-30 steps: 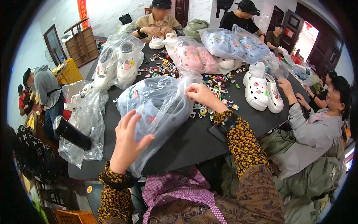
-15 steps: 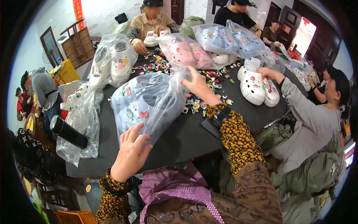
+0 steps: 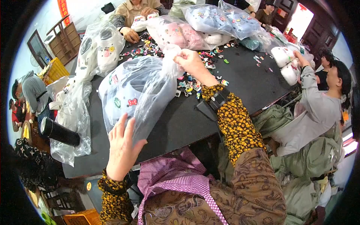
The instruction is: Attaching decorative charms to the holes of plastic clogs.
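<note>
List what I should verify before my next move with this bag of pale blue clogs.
1. Right hand gripping the clear plastic bag by its bunched neck: ok.
2. Pale blue clogs inside the bag: ok.
3. Left hand gripping the bag: not ok, fingers spread open.
4. Neck sealed: cannot tell.
5. Black flask clear of both hands: ok, off to the left.
6. Tabletop cleared of loose shoe charms: not ok, many scattered.

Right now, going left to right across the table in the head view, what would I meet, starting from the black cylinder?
Black cylinder → clear bag of blue clogs → right hand → white clogs at the table's right side.
</note>
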A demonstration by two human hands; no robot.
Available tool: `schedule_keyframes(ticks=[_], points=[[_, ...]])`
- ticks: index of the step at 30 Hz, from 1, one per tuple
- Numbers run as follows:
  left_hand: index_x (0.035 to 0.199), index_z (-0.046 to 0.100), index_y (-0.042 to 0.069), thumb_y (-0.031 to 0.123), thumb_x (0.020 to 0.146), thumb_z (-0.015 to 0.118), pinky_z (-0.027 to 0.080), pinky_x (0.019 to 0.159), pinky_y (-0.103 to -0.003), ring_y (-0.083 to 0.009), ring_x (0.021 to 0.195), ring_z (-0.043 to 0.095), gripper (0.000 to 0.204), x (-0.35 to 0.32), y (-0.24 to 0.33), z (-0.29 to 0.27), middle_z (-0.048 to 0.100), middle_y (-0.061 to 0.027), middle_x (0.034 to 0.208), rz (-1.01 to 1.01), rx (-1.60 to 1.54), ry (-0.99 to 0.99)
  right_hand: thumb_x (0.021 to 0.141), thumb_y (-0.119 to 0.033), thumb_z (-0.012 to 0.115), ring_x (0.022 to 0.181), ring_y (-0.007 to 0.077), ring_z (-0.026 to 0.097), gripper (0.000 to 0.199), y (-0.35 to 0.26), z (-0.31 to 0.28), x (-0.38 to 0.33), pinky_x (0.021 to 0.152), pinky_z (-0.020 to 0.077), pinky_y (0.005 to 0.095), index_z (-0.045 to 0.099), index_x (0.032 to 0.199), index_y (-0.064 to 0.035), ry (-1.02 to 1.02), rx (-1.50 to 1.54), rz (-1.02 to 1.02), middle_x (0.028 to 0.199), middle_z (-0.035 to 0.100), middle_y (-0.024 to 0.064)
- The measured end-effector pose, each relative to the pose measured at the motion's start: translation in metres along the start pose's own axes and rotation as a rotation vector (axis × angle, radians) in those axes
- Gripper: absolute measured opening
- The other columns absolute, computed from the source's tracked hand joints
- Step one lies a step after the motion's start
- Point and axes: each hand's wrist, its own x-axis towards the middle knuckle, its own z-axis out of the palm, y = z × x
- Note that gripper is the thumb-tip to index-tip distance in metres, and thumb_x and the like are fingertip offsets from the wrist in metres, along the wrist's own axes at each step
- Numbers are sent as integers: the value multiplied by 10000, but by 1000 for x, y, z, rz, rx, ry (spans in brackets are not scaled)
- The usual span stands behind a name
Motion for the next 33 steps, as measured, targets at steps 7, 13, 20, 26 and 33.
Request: schedule_keyframes(ticks=[7, 13, 20, 26, 33], points=[[1155, 535, 29, 65, 794, 654, 419, 859, -429, -367, 985, 533, 381, -5, -23, 7, 564, -186, 1076, -117, 61, 3, 882, -202, 676, 567, 43, 508, 182, -50, -42, -27, 515, 417, 230, 661, 860, -22, -69, -48, 73, 652, 576, -32], [847, 551, 37, 13, 837, 563, 429, 715, -423, -337, 801, 550, 29, -20, -63, -3, 561, -150, 812, -193, 83, 250, 863, -125, 656, 593, 54, 511, 139, -80, -70, -65, 539, 391, 230, 640, 791, -7, -273, -102, 67, 648, 569, -17], [904, 541, -14, -20, 881, 554, 433, 631, -311, -244, 709, 549, 27, -44, -85, -39, 539, -142, 788, -439, -136, 383, 799, -68, 723, 900, 211, 625, 94, -106, -85, -92, 818, 473, 325, 664, 851, -17, -743, -3, -247, 936, 667, 90], [1114, 537, -26, -32, 858, 560, 462, 845, -325, -258, 941, 568, 258, -36, -70, -30, 562, -148, 1064, -273, -28, 508, 967, -227, 574, 1101, 228, 598, 344, -96, -53, -109, 971, 431, 337, 619, 1163, 51, -984, 345, -223, 1142, 663, 138], [1194, 534, -3, 8, 780, 650, 403, 977, -437, -377, 1137, 502, 430, -35, -51, -26, 534, -192, 1233, -247, 28, 461, 963, -203, 513, 848, 134, 624, 267, -71, -13, -119, 738, 517, 266, 654, 1032, 14, -680, -250, 116, 926, 689, 83]])
